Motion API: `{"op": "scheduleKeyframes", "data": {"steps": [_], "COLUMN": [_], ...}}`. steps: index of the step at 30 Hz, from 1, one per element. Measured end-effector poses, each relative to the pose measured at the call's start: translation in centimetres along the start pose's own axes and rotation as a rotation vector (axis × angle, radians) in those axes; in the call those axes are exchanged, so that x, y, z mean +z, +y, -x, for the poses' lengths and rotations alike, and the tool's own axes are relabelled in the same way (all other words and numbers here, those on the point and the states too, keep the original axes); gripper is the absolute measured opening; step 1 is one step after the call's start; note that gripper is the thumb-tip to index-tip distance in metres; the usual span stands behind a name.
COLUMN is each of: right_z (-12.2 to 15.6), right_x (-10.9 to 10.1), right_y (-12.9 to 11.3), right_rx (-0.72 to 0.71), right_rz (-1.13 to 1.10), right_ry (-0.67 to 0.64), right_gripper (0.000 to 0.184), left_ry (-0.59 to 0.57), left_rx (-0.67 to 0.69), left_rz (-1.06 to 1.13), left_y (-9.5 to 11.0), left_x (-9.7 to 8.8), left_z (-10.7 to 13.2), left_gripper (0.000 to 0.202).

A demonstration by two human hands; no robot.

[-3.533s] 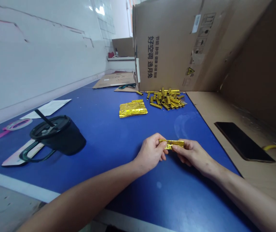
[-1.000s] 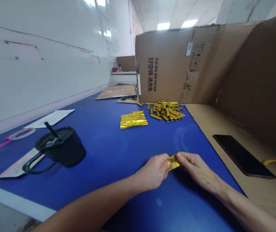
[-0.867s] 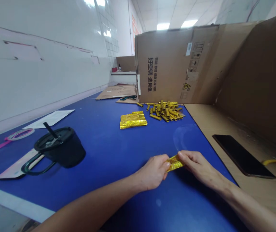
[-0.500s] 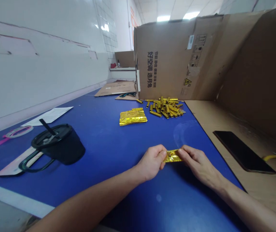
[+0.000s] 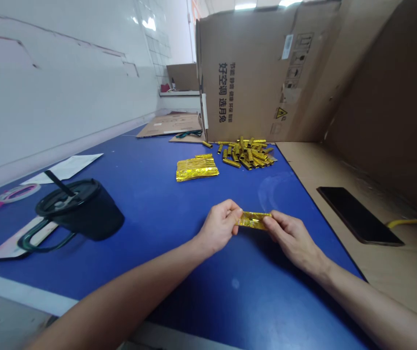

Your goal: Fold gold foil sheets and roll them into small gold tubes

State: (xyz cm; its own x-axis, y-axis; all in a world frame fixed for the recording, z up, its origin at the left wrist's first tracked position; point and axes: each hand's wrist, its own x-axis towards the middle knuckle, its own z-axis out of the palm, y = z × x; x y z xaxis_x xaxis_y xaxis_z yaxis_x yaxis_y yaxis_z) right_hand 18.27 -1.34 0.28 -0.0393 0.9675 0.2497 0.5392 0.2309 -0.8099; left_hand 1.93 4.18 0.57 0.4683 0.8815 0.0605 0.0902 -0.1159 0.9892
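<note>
A small strip of gold foil (image 5: 252, 220) is stretched level between my two hands, just above the blue table (image 5: 157, 204). My left hand (image 5: 220, 228) pinches its left end with thumb and forefinger. My right hand (image 5: 291, 239) pinches the right end, other fingers curled under. Farther back lies a flat stack of gold foil sheets (image 5: 196, 167). Behind that, a heap of several small folded gold pieces (image 5: 247, 152) sits against the cardboard box (image 5: 263, 73).
A black lidded cup with a straw (image 5: 79, 213) lies on its side at the left, over a flat card (image 5: 19, 238). A tape roll (image 5: 11, 193) and white paper (image 5: 66, 166) sit farther left. A black phone (image 5: 357, 215) rests on cardboard at the right.
Over the last second the foil piece went from tilted and bunched between my fingertips to held out flat and level. Both hands stayed in about the same spot.
</note>
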Motion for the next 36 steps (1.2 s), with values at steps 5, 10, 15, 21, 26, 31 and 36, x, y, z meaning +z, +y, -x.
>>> {"op": "scheduleKeyframes", "data": {"steps": [5, 10, 15, 21, 26, 31, 36], "right_z": [0.1, 0.3, 0.2, -0.1, -0.2, -0.2, 0.0], "right_x": [0.0, 0.3, 0.5, 0.3, 0.2, 0.2, 0.5], "right_y": [-0.1, 0.1, 0.3, 0.0, -0.1, 0.2, 0.2], "right_rx": [-0.025, -0.049, -0.028, 0.080, 0.058, 0.007, 0.002], "right_rz": [-0.027, 0.004, -0.030, -0.203, -0.145, -0.033, -0.065], "right_ry": [-0.071, 0.042, 0.053, -0.080, -0.075, -0.065, -0.038], "right_gripper": [0.034, 0.034, 0.035, 0.037, 0.035, 0.031, 0.031], "left_ry": [0.021, -0.063, -0.088, -0.069, -0.104, -0.097, -0.079], "left_rx": [0.009, -0.059, -0.045, -0.031, -0.079, -0.121, -0.145], "left_rz": [0.042, 0.141, 0.164, 0.179, 0.197, 0.202, 0.164], "left_y": [-0.4, -0.2, 0.0, 0.1, 0.1, 0.0, -0.1], "left_x": [-0.1, 0.4, 0.6, 0.6, 0.8, 0.7, 0.9], "left_z": [-0.1, 0.2, 0.4, 0.5, 0.6, 0.6, 0.7], "left_gripper": [0.025, 0.029, 0.022, 0.022, 0.023, 0.025, 0.023]}}
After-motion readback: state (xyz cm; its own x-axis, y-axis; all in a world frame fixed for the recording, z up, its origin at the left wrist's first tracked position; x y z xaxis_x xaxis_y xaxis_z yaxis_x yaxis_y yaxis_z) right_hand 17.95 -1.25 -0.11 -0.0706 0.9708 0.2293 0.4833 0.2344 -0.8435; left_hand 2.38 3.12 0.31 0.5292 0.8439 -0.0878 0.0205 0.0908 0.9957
